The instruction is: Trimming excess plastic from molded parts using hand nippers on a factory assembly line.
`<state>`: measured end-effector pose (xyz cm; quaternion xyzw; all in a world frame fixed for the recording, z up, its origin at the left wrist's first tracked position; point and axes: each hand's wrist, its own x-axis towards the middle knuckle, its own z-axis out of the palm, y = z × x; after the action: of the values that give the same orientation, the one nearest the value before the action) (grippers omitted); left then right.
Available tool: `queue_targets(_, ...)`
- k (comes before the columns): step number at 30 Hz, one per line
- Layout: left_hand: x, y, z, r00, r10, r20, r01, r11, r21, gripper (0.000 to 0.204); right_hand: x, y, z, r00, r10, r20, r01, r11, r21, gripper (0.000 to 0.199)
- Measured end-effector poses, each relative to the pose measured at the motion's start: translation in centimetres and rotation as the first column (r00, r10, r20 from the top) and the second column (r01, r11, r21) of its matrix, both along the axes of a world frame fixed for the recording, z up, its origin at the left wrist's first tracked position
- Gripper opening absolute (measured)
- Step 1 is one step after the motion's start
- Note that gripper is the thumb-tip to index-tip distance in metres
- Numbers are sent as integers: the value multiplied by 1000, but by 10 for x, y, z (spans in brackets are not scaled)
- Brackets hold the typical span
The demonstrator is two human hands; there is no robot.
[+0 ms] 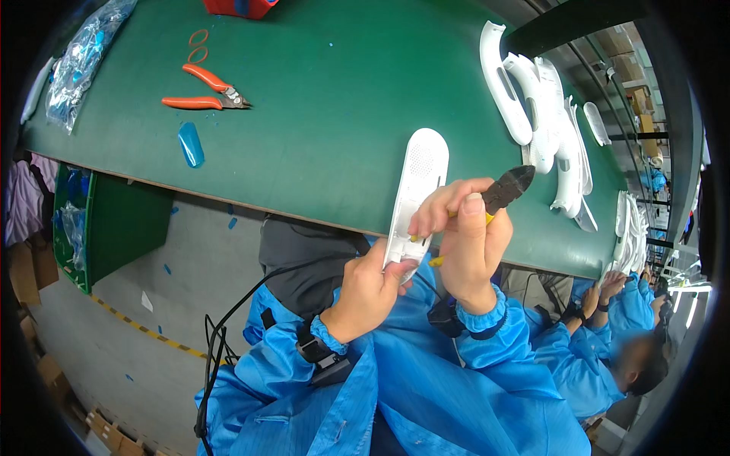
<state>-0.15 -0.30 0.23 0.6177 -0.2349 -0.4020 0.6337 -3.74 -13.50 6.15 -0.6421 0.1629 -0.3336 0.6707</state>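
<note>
My left hand (366, 290) is closed on the lower end of a long white plastic cover (420, 163). The cover has rounded ends and a field of small holes near its upper end. It is held tilted over the table's front edge. In my right hand (470, 247) is a pair of pliers (511, 188) with dark jaws and yellow handles. The jaws point up and right, away from the cover. My right fingertips are at the cover's right side, and whether they press on it I cannot tell. The palm hides most of the handles.
On the green table (319, 99) lie orange-handled cutters (205, 91), red rings (198, 45) and a blue piece (191, 145). White curved covers (536, 106) are piled at right. A plastic bag (84, 64) lies far left. Another person in blue (582, 365) works at right.
</note>
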Motion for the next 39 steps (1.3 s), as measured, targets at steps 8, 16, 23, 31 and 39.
queue_targets(8,1,0,0,999,0,45,0,1000,2,20,-8,1,-8,999,10,-46,-13,998,-66,21)
queue_targets(16,2,-1,3,1000,-3,26,3,1000,5,20,-3,-1,-6,998,-34,50,30,998,61,24)
queue_targets(23,1,-1,3,999,2,33,-3,1000,24,19,-1,-1,-6,999,-29,41,27,999,47,24)
queue_targets(31,1,-1,-1,998,-6,67,5,1000,24,20,-7,1,-13,997,51,56,-44,991,-128,18)
queue_targets(39,6,-1,5,994,-12,112,11,1000,15,21,-12,1,-18,993,122,2,-112,919,-377,8)
